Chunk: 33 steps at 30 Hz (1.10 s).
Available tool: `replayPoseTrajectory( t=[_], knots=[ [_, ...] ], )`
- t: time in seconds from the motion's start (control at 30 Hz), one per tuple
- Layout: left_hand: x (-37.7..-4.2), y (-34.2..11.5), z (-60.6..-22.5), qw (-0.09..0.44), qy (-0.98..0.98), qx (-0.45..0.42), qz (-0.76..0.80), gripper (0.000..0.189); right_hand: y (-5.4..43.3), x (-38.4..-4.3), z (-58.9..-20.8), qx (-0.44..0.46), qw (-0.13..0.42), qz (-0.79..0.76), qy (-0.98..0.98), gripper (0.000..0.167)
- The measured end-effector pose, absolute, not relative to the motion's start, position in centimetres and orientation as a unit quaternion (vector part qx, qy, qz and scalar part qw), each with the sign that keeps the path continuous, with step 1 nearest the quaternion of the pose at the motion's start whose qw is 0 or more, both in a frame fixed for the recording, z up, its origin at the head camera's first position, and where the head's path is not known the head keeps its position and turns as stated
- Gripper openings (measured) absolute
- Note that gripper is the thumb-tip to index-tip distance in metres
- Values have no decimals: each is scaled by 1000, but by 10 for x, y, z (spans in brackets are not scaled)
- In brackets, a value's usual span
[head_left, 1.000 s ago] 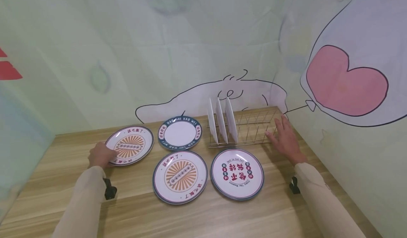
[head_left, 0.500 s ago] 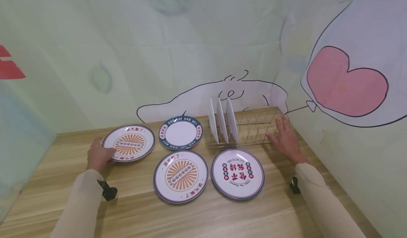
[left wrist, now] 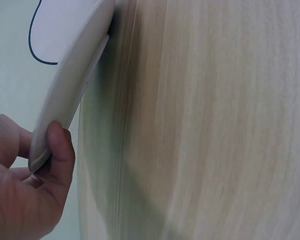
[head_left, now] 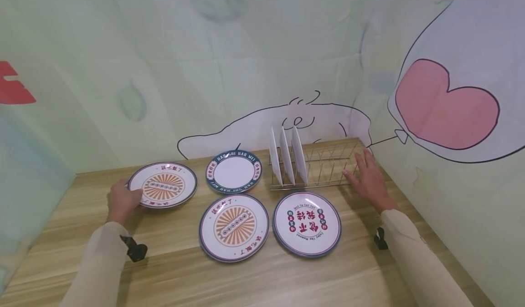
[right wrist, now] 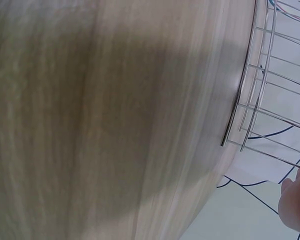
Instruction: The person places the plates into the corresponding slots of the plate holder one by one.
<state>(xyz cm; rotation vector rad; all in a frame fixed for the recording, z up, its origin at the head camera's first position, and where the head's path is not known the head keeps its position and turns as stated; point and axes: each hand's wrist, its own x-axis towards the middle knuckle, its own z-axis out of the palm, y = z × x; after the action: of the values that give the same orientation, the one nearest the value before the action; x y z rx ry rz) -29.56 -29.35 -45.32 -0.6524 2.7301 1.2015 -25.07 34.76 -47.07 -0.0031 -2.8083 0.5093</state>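
My left hand (head_left: 123, 200) grips the left rim of a white plate (head_left: 164, 186) with an orange sunburst print. In the left wrist view its fingers are curled round the rim and the plate (left wrist: 72, 75) is tilted, its held edge raised from the table. At the right end of a wire dish rack (head_left: 328, 163) is my right hand (head_left: 371, 181), its fingers extended and spread from the thumb. The right wrist view has this hand (right wrist: 296, 202) only partly in frame, fingertips right at the rack's end wire (right wrist: 270, 155). Three white plates (head_left: 287, 156) stand upright in the rack's left part.
A blue-rimmed plate (head_left: 234, 172) lies left of the rack. In front lie another sunburst plate (head_left: 234, 228) and a plate with red characters (head_left: 306, 225). A printed wall cloth (head_left: 246, 79) rises directly behind the wooden table (head_left: 287, 284).
My left hand has moved slightly left and up along with its plate, whose held side has risen. The right hand stays at the rack's end.
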Motion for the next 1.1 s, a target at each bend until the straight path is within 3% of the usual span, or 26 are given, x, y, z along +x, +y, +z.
replayPoseTrajectory(
  t=[0.47, 1.1],
  knots=[
    [-294, -291, -444, -3, 906, -187, 380, 57, 348, -252, -471, 4, 147, 179, -973, 74],
    [-296, -280, -425, -53, 917, -155, 365, 62, 345, -250, -469, -4, 141, 175, -974, 74]
  ],
)
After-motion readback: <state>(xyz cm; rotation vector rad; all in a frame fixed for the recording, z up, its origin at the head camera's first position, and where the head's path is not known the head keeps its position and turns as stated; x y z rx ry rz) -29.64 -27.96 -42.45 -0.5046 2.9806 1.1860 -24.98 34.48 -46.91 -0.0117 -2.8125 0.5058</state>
